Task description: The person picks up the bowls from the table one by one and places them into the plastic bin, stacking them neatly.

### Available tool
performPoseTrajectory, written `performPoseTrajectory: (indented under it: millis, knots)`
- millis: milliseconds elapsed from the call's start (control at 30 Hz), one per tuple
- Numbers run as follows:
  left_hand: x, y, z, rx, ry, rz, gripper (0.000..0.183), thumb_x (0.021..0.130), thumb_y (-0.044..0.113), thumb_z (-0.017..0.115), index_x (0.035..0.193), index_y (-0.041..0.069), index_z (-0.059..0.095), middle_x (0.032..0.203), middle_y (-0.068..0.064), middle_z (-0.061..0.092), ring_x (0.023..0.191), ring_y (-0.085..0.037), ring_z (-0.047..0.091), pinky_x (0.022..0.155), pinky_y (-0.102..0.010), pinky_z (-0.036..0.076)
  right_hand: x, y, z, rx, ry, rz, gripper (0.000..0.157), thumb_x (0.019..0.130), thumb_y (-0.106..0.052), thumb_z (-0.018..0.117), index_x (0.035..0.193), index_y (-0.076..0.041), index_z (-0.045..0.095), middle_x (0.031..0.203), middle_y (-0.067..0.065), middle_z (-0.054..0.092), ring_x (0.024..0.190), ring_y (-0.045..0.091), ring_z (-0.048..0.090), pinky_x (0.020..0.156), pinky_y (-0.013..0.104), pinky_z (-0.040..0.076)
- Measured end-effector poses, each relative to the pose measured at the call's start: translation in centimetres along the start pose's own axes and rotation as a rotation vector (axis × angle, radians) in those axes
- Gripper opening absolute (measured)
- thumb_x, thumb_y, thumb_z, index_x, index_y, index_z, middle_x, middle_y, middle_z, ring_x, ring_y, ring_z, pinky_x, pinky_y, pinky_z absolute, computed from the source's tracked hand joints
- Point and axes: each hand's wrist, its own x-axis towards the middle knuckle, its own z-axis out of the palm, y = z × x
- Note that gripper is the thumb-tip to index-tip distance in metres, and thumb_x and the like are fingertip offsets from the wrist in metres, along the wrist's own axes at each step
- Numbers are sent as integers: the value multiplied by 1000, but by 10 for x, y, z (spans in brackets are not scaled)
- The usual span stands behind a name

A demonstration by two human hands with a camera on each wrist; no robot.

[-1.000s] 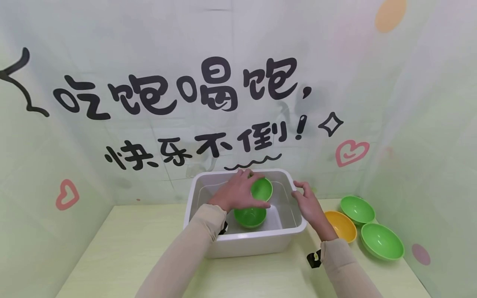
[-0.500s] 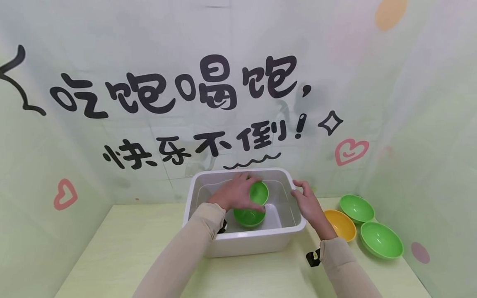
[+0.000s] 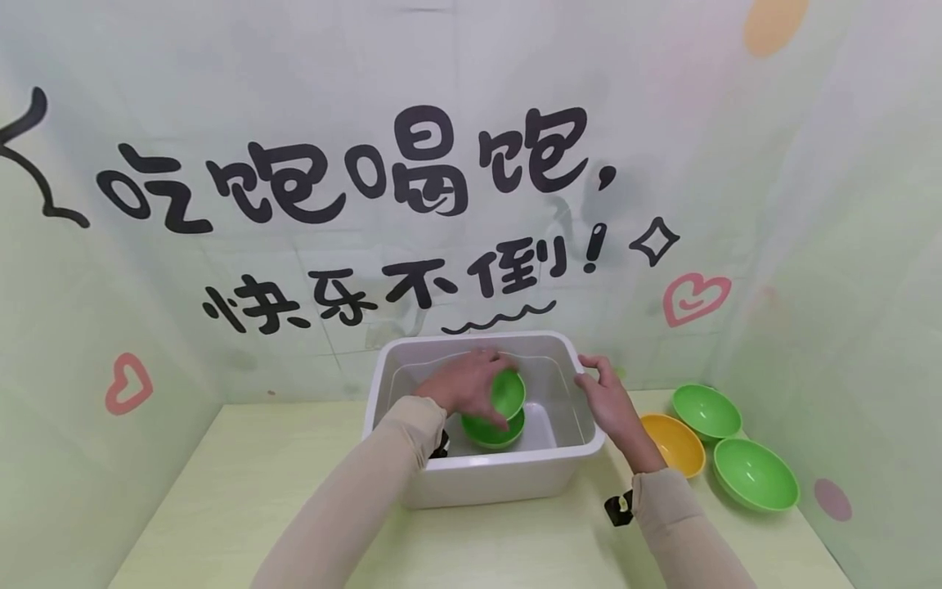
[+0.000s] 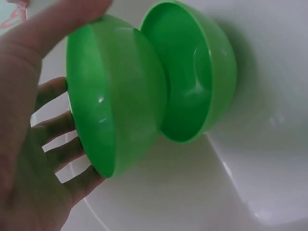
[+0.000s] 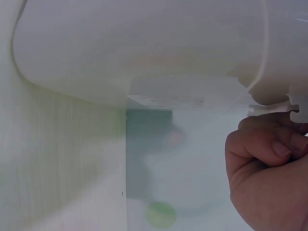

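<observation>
My left hand (image 3: 467, 384) reaches down into a white plastic tub (image 3: 500, 483) and holds a green bowl (image 3: 509, 395) by its rim. In the left wrist view the thumb lies on one side of this bowl (image 4: 130, 96) and the fingertips along the other. A second green bowl (image 4: 183, 72) stands inside the tub, right under the held one and partly hidden by it. My right hand (image 3: 611, 405) grips the tub's right rim from outside. In the right wrist view that hand (image 5: 264, 163) has its fingers curled at the rim.
To the right of the tub, on the pale table (image 3: 280, 474), sit an orange bowl (image 3: 673, 446) and two green bowls, one farther back (image 3: 706, 413) and one nearer (image 3: 754, 474). A printed sheet (image 3: 294, 245) stands behind and at both sides.
My left hand has lowered the green bowl deeper into the tub and slightly to the left, over the second bowl. The right hand stays on the rim.
</observation>
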Motion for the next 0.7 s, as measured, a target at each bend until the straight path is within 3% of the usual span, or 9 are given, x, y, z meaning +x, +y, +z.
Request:
performPoseTrajectory:
  millis: [200,700]
  knots:
    - [0,-2,3,-25,-74,8,93,63,45,94,144,24,53,147,-2,55,130,-23,54,110,-41,46,-1,0,0,17,3,-1,46,106,-29,44,148,-10,40,154,21,47,121,39,62,100,53,55]
    - [-1,-7,8,-85,-140,5,89,63,36,97,142,20,57,138,-2,63,125,-20,56,113,-38,44,0,0,2,15,1,-1,46,106,-30,44,148,-10,41,150,23,50,117,39,62,98,51,56]
